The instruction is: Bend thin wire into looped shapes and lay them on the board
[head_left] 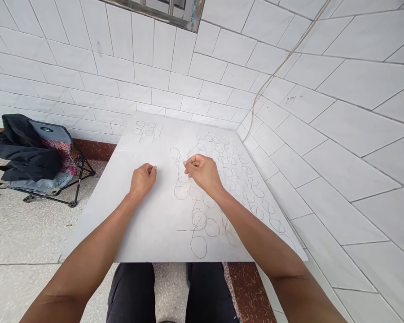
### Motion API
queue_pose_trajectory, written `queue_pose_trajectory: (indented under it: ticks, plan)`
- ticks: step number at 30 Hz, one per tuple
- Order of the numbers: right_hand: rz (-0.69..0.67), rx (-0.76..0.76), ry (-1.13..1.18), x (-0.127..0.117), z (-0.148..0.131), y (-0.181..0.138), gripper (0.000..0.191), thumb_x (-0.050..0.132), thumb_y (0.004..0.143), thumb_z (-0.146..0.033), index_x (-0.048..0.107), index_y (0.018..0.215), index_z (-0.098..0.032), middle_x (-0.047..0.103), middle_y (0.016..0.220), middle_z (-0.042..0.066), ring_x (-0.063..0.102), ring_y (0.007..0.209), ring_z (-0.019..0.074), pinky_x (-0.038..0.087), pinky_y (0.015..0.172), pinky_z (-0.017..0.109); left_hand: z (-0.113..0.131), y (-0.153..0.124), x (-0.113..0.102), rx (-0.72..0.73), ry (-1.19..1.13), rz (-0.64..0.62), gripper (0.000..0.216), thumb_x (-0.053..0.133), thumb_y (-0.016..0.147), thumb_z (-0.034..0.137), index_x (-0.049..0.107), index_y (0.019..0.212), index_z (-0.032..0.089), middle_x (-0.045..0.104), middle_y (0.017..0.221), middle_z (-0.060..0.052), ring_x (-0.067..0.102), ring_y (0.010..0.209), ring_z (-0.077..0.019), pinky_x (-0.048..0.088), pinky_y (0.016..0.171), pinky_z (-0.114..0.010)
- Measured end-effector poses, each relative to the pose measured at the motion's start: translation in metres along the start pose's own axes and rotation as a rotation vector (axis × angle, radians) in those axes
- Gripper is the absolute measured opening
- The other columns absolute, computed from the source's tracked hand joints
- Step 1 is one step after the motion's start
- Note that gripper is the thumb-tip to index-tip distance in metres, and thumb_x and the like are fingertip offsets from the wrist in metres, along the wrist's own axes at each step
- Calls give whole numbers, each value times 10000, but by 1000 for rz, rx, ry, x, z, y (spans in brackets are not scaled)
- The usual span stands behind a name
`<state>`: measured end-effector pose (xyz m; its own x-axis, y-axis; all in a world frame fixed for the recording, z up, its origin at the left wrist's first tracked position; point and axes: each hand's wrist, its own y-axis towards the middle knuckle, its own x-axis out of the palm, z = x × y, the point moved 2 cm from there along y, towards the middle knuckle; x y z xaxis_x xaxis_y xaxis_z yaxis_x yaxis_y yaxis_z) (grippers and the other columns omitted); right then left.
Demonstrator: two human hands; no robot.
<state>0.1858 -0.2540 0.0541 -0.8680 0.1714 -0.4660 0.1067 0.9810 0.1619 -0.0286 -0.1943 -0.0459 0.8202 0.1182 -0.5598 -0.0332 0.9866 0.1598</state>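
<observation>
Many thin dark rings, which look like bent wire, lie on a white tabletop [101,202]. My right hand [204,172] is over the middle of them, thumb and forefinger pinched together. From its fingertips a thin wire loop [175,154] reaches out to the left. My left hand [143,179] rests lower left of that loop, its fingers curled and the thumb pressed to the forefinger. What it holds, if anything, I cannot make out. Near me a ring [199,247] lies beside a crossed pair of circles with a straight piece [186,230].
Several looped pieces [144,128] lie at the table's far left. A folding chair [65,154] with dark clothing [23,143] on it stands left. White tiled walls [323,148] border the table behind and right; a cable [272,74] runs down the corner.
</observation>
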Motion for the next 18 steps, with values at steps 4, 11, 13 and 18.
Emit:
queue_pose_trajectory:
  ticks: [4, 11, 13, 18]
  plan:
    - [7, 10, -5, 36, 1, 53, 186, 650, 892, -275, 622, 721, -207, 742, 736, 49, 637, 584, 158, 422, 471, 261, 3, -4, 2, 15, 75, -45, 236, 514, 955, 398, 630, 862, 215, 684, 780, -52, 563, 644, -194, 365, 607, -306]
    - [-20, 289, 153, 103, 17, 163, 123, 643, 891, -130, 572, 795, -157, 735, 747, 91, 650, 553, 128, 407, 463, 225, -2, -3, 6, 51, 137, -52, 223, 500, 976, 379, 645, 930, 217, 707, 817, -75, 617, 709, -226, 373, 639, -318]
    - [-2, 335, 151, 113, 22, 188, 78, 609, 908, -107, 564, 859, -149, 716, 714, 75, 640, 530, 122, 398, 457, 218, -3, -2, 6, 49, 140, -57, 218, 501, 976, 380, 641, 934, 219, 708, 820, -75, 617, 714, -229, 367, 636, -319]
    - [15, 446, 120, 128, 38, 226, 48, 554, 943, -93, 562, 975, -127, 680, 666, 47, 641, 510, 128, 417, 473, 211, -1, -3, 5, 19, 121, -86, 228, 489, 983, 399, 626, 942, 221, 707, 819, -72, 595, 664, -220, 360, 614, -323]
